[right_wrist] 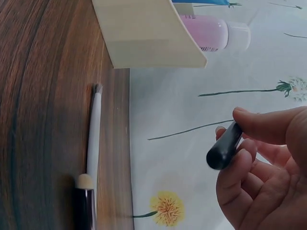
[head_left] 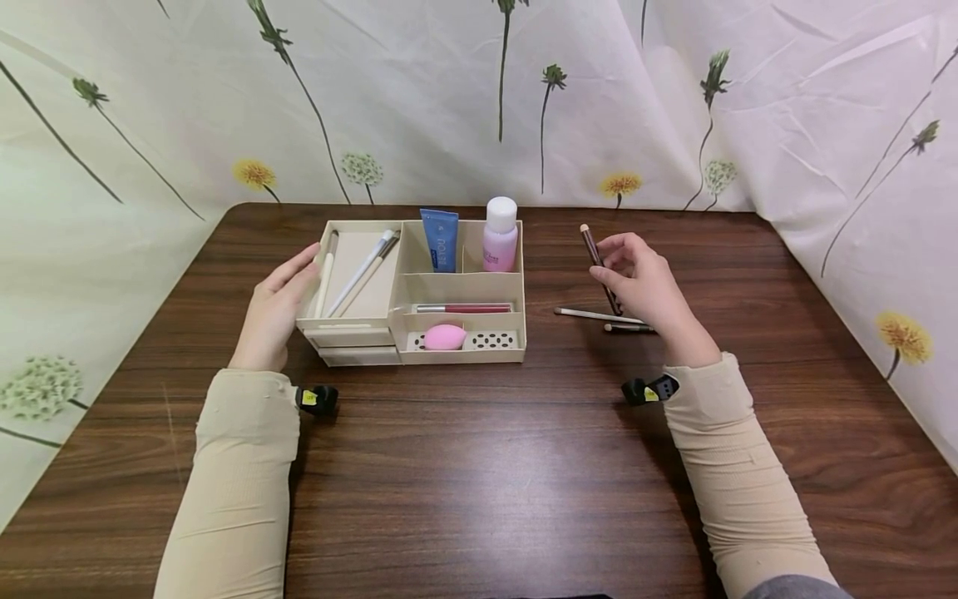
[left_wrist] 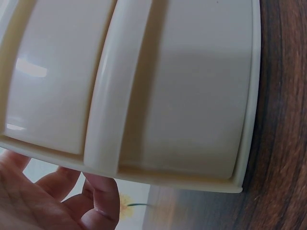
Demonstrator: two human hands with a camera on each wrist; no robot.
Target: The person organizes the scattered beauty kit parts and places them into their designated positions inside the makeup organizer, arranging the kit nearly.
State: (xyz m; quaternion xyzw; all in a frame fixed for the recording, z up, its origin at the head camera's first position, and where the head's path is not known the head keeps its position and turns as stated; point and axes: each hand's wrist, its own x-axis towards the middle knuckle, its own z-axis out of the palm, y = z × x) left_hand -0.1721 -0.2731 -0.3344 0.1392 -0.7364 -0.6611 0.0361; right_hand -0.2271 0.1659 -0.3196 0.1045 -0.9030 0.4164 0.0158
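Note:
In the head view my right hand [head_left: 639, 283] pinches a dark-handled makeup brush [head_left: 590, 243] between thumb and fingers, its pale tip up. The right wrist view shows the rounded black end of that brush [right_wrist: 224, 151] toward the camera. Below the hand, a white-handled brush [head_left: 595, 314] and a short dark brush [head_left: 627, 328] lie on the table. My left hand [head_left: 273, 312] rests its fingers along the left side of a cream organizer [head_left: 350, 336]. Seen from the left wrist, those fingers [left_wrist: 103, 196] are at the edge of the drawer side.
Several brushes [head_left: 364, 270] lie in the organizer's left tray. Its right compartments hold a blue tube [head_left: 441, 241], a pink bottle with a white cap [head_left: 500, 237], a red-and-silver tube [head_left: 464, 308] and a pink sponge [head_left: 445, 337]. A flowered cloth [head_left: 449, 100] hangs behind the wooden table [head_left: 464, 466].

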